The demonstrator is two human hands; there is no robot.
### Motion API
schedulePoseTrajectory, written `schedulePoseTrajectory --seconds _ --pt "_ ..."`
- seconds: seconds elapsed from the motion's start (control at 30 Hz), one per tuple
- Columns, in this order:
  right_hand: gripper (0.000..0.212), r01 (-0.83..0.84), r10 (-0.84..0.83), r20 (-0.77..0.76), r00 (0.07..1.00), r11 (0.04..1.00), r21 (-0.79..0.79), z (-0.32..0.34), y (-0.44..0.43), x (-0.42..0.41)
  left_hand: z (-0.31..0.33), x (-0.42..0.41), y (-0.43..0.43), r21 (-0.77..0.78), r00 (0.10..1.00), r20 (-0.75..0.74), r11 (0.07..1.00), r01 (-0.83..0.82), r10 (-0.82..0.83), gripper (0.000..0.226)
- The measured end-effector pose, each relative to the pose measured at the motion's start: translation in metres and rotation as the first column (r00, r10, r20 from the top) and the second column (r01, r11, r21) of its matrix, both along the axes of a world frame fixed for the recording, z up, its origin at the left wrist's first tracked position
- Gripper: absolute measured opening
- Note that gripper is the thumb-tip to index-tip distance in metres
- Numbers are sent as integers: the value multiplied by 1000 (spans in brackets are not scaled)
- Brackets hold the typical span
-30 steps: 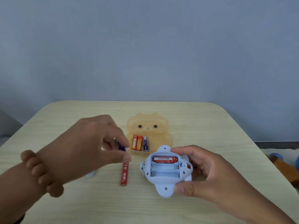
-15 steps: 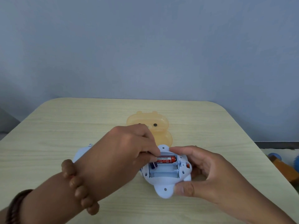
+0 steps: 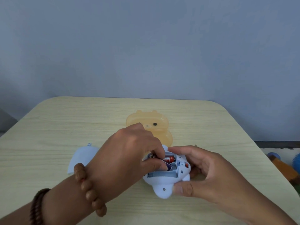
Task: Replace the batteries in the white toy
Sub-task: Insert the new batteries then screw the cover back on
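Observation:
The white toy [image 3: 164,189] lies upside down on the table with its battery compartment open. My right hand [image 3: 206,174] grips its right side, thumb on the near lobe. A red battery [image 3: 170,159] sits in the far slot. My left hand [image 3: 129,153] pinches a blue battery [image 3: 168,166], which slants into the middle slot. The nearest slot holds nothing. The pale cover [image 3: 81,158] of the compartment lies on the table to the left, partly hidden by my left wrist.
An orange bear-shaped case [image 3: 151,120] lies open behind the toy; my left hand hides its contents. Beyond the table's right edge, on the floor, are an orange and blue object [image 3: 282,166] and a blue spiky ball [image 3: 297,159].
My left hand has carried the blue battery from the left of the table over to the toy and tipped it down into the middle slot. My right hand has held the toy still.

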State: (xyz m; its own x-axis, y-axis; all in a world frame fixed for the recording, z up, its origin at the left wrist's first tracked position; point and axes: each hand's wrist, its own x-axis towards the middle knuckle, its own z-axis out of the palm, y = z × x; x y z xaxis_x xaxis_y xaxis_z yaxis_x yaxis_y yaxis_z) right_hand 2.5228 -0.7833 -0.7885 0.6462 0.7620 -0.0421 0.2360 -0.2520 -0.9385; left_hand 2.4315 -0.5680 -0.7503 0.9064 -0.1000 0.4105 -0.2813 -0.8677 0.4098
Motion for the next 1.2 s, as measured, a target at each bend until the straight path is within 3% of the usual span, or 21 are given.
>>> schedulePoseTrajectory --seconds 0.47,0.53,0.7,1.07,1.2 --pt "64 -14 14 -5 1000 1000 10 3 2 -3 -1 2 -10 127 995 -83 991 -43 54 21" --pt "65 -13 13 -1 1000 1000 6 3 2 -3 -3 1 -11 144 998 -41 988 -49 56 24" --pt "66 -3 3 -13 1000 1000 4 3 1 -3 -6 0 -10 62 995 -63 995 -76 80 18" --pt "69 15 -16 -6 1000 999 -45 3 1 -3 -9 4 -8 73 997 -77 997 -23 29 19" --pt "66 15 -15 10 1000 1000 -27 1 1 -3 4 1 6 -145 990 -101 983 -116 102 28"
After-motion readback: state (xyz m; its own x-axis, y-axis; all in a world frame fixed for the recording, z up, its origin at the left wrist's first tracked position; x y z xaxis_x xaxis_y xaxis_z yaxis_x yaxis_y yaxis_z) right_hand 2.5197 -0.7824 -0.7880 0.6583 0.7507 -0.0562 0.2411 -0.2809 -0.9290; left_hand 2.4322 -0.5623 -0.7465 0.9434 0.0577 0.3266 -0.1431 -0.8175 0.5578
